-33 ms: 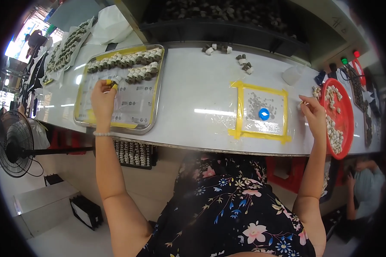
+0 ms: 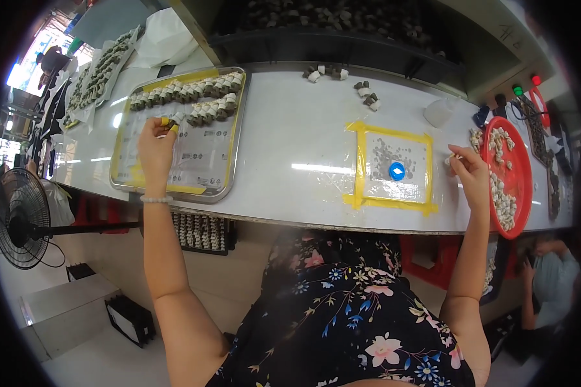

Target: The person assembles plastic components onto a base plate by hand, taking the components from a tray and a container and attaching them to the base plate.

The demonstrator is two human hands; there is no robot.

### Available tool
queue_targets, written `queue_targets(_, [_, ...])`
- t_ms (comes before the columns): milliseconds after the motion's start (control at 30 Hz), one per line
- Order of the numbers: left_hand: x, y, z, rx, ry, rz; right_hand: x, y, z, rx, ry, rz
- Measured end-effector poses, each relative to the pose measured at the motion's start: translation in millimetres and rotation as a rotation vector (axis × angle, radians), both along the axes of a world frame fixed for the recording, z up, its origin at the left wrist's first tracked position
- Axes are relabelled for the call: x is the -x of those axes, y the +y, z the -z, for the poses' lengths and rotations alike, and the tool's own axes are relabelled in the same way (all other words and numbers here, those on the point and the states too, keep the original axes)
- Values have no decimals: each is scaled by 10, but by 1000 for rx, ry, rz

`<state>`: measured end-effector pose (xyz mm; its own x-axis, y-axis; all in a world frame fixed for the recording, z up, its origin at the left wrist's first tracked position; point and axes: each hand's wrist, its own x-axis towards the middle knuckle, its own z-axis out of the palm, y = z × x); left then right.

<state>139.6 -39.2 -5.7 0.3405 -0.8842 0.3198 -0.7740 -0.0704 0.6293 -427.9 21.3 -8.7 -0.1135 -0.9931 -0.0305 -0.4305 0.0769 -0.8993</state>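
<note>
A person in a dark floral dress (image 2: 361, 309) sits at a white table (image 2: 290, 129), seen from above, with a square edged in yellow tape (image 2: 361, 164) lying before them. A round blue item (image 2: 397, 171) sits on this taped square among grey spots.

Well to the left of the taped square, a metal tray (image 2: 237, 151) holds two rows of dark-and-white bundles (image 2: 187, 89), set along its far side. The left hand (image 2: 155, 138) is over this tray, its thumb and finger, tipped in yellow covers, pinching a small bundle (image 2: 177, 120) near the end of the shorter row.

Just to the right of the taped square, the right hand (image 2: 471, 173) hangs with thumb and forefinger brought together, pinching a small pale piece (image 2: 451, 158); its exact shape is too small to tell. Farther right of the square, past that hand, stands a red basin (image 2: 525, 187) with pale knotted pieces (image 2: 505, 206) in it.

Beyond the square lie a few loose bundles (image 2: 368, 97), and a translucent cup (image 2: 438, 113) stands beyond its right corner. Far left of the square, lower down, is a black fan (image 2: 22, 216).
</note>
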Motion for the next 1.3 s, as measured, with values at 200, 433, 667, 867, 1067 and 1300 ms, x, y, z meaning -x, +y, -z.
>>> queue_targets(200, [134, -162, -21, -116, -73, 89, -127, 174, 75, -57, -121, 40])
queue_targets(433, [276, -98, -140, -80, -359, 153, -220, 217, -18, 91, 309, -24])
queue_targets(667, [1561, -325, -345, -31, -230, 620, -314, 232, -60, 180, 417, -62])
queue_targets(867, [2065, -857, 73, 196, -485, 787, -389, 253, -100, 258, 601, -51])
queue_targets(1067, [2123, -658, -40, -104, -263, 798, -446, 229, -83, 252, 428, -36])
queue_targets(1300, [1997, -229, -84, -191, -250, 785, -758, 114, -177, 376, 384, -384])
